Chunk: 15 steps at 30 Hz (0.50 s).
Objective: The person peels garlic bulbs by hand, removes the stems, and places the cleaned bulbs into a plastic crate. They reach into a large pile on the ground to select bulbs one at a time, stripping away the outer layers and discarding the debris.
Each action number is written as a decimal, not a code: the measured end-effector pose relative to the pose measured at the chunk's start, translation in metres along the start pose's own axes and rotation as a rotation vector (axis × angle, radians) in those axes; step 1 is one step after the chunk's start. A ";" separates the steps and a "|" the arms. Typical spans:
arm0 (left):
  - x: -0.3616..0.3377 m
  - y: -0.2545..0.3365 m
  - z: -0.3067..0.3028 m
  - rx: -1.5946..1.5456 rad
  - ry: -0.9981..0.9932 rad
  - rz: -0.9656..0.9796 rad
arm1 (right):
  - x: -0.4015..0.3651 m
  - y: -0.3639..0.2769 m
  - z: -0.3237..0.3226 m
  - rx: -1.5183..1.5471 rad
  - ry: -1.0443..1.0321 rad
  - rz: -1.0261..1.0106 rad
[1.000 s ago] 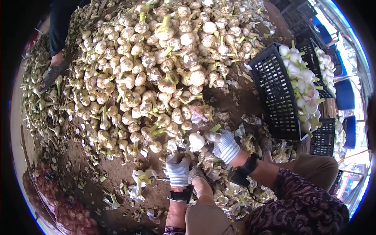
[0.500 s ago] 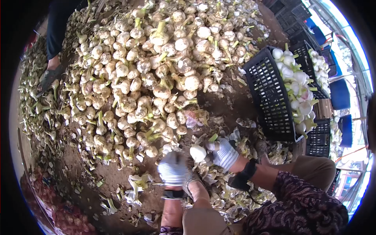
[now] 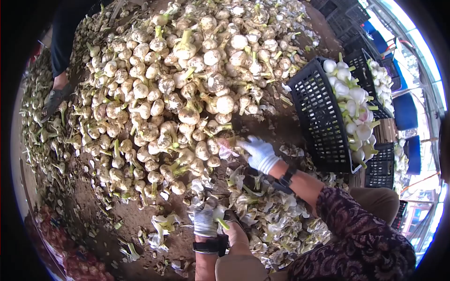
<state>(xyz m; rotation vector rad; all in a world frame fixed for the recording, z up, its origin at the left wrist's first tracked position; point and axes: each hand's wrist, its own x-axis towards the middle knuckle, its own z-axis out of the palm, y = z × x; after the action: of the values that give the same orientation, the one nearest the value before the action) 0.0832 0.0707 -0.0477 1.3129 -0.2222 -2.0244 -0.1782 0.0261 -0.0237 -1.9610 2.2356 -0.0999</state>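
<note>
My left hand [image 3: 205, 221], in a striped white glove, is low in the middle near my foot, fingers closed round a garlic bulb [image 3: 219, 213] whose cut green stem points down to the right. The fingers hide part of the bulb. Out over the near right edge of the heap of garlic [image 3: 164, 98] reaches my right hand [image 3: 260, 153], gloved alike, fingers stretched and holding nothing visible. Its fingertips are right beside a pinkish garlic skin [image 3: 227, 149] and the dirty bulbs around it. The heap's bulbs are soil-stained with short stems.
A black crate [image 3: 318, 114] of clean white garlic stands tilted at the right, with another filled crate [image 3: 382, 86] behind it. Peeled skins [image 3: 276, 220] cover the ground below my right arm. Another person's foot [image 3: 58, 96] is at the upper left; red net sacks [image 3: 77, 257] lie lower left.
My right hand has moved up and left from beside a white bulb to the heap's edge. My left hand has dropped slightly and now holds a stemmed bulb.
</note>
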 end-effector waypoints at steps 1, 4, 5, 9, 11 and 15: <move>-0.007 0.011 0.014 0.055 -0.044 0.031 | 0.008 0.008 0.003 0.082 -0.046 -0.030; -0.018 0.032 0.045 0.368 -0.063 0.047 | 0.020 0.010 0.001 0.297 -0.004 -0.083; -0.014 0.025 0.046 0.380 -0.061 0.132 | 0.015 0.007 -0.002 0.299 -0.008 -0.083; -0.011 0.035 0.074 0.898 -0.191 0.398 | -0.010 -0.026 -0.031 1.273 -0.369 0.583; -0.001 0.021 0.068 0.862 -0.205 0.482 | -0.026 -0.033 -0.023 1.741 -0.388 0.592; -0.020 0.040 0.078 0.417 -0.190 0.147 | -0.035 -0.049 -0.026 2.075 -0.484 0.760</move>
<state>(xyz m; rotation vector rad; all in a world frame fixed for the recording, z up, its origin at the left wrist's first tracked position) 0.0405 0.0366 0.0237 1.2980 -0.8423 -2.0428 -0.1305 0.0523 0.0128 0.0229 1.0429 -1.0622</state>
